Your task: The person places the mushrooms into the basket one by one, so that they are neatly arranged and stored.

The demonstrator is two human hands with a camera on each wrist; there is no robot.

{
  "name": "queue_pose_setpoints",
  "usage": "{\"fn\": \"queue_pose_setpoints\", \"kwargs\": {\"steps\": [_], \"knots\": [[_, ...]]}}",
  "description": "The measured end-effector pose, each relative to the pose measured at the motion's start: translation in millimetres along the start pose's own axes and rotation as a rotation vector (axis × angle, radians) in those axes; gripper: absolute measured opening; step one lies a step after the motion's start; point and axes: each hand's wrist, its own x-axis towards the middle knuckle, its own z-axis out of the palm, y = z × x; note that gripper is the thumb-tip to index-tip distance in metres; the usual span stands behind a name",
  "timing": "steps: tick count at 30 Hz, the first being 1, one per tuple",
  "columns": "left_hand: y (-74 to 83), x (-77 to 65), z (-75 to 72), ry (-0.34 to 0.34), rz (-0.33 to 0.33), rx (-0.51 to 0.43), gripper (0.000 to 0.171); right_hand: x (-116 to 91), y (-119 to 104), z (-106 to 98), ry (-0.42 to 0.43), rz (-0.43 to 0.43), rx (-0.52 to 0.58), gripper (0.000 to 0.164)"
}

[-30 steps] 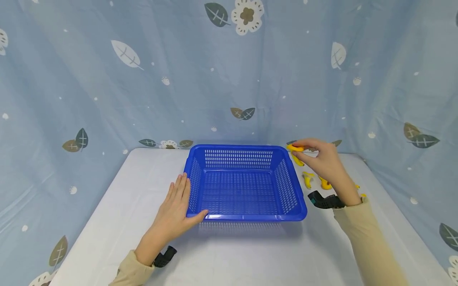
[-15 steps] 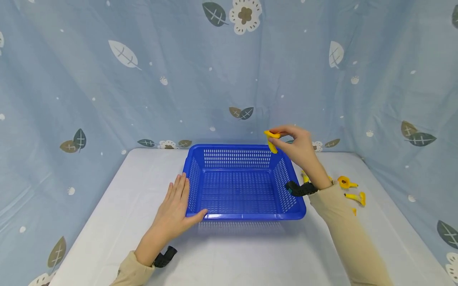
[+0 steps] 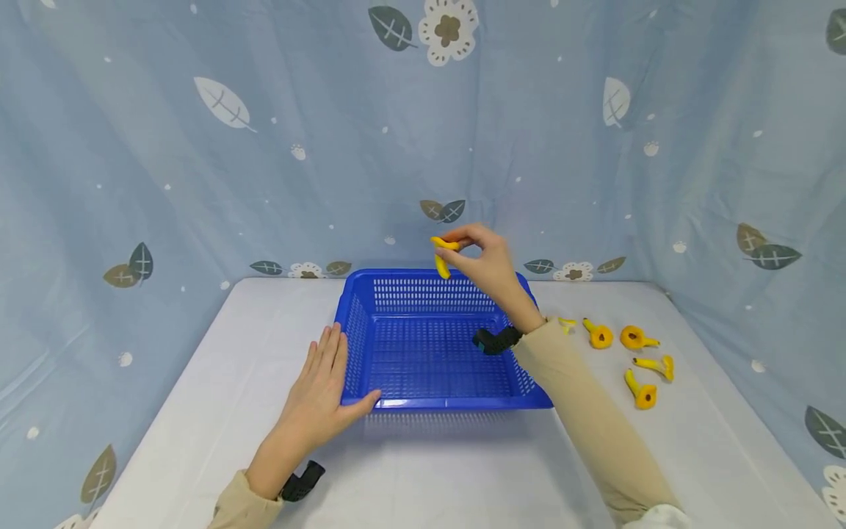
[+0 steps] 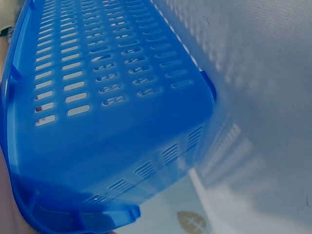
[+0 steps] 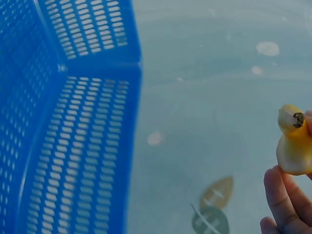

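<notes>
A yellow trumpet-shaped mushroom [image 3: 442, 266] hangs stem-down from my right hand [image 3: 490, 266], which pinches its cap between thumb and fingers. It is above the back rim of the blue plastic basket [image 3: 456, 402]. In the right wrist view the mushroom [image 5: 295, 156] shows a dark stem end at the right edge, away from the basket wall [image 5: 83, 156]. My left hand [image 3: 313, 400] rests with straight fingers along the basket's left rim, its thumb on the front rim. Only the basket's outer side [image 4: 117, 131] fills most of the left wrist view.
Several yellow mushrooms [image 3: 640, 389] lie on the white table right of the basket, one [image 3: 566, 323] partly behind the right sleeve [image 3: 588, 411]. A blue patterned curtain [image 3: 317, 147] hangs close behind the table. A black wrist mount [image 3: 496, 340] passes over the basket.
My right hand has carried the pinched mushroom left from beyond the basket's right side to over its back rim. More mushrooms at right are now uncovered. The left hand stays put.
</notes>
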Motion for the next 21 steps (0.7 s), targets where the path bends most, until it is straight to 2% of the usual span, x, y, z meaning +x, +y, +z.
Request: {"fn": "queue_pose_setpoints", "kwargs": {"steps": [9, 14, 21], "knots": [[-1.6, -0.3, -0.9, 0.01, -0.011, 0.003, 0.108, 7.9, 3.8, 48.6, -0.09, 0.126, 0.035, 0.022], [-1.8, 0.4, -1.6, 0.01, -0.01, -0.009, 0.108, 5.2, 10.6, 72.0, -0.139, 0.207, 0.043, 0.023], [-2.2, 0.2, 0.7, 0.011, -0.005, 0.0, 0.108, -3.6, 23.0, 95.8, -0.21, 0.232, 0.039, 0.022]]}}
